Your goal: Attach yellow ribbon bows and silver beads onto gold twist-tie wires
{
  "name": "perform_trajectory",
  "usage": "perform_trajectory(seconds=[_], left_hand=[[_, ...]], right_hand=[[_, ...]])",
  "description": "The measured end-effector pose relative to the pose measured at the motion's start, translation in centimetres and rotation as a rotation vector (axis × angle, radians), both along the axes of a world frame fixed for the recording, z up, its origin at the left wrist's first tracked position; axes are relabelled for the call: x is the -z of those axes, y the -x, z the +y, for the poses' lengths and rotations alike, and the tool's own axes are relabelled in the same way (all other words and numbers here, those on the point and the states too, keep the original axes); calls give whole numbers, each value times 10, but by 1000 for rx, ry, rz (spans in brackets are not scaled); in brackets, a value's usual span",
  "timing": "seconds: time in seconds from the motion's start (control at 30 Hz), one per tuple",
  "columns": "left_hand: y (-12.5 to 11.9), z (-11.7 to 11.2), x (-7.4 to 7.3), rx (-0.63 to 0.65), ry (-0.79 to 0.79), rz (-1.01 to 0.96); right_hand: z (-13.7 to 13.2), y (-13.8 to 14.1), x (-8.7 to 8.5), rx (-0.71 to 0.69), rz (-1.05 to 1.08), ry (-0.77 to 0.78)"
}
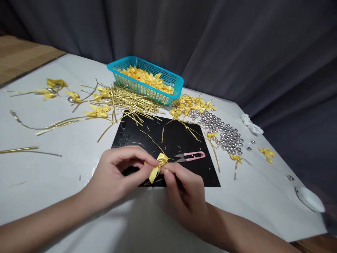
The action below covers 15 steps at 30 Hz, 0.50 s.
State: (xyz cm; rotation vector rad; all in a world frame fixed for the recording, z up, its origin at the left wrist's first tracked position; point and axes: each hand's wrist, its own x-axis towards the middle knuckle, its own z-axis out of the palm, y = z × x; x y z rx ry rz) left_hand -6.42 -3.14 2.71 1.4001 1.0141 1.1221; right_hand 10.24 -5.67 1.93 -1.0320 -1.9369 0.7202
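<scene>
Both my hands meet over the near edge of a black mat [171, 137] on a white table. My left hand [116, 172] pinches a small yellow ribbon bow [157, 167] from the left. My right hand [184, 191] pinches the same bow from the right, fingers closed on it and on a thin gold wire tie [150, 137] that runs up from the bow across the mat. Pink thread snips [191, 156] lie on the mat just right of the bow.
A blue basket [147, 88] full of yellow bows stands at the back. In front of it lies a heap of gold wire ties [129, 100]. Silver beads [223, 131] spread to the right. Finished bows [54, 88] lie at the left. A white dish [309, 198] sits at the right edge.
</scene>
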Motion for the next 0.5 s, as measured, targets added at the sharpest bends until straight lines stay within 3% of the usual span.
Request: perform_trajectory(seconds=[0.5], left_hand=[[1,1,-2,-21,103,-11]], right_hand=[[2,-1,1,10,-46,-27]])
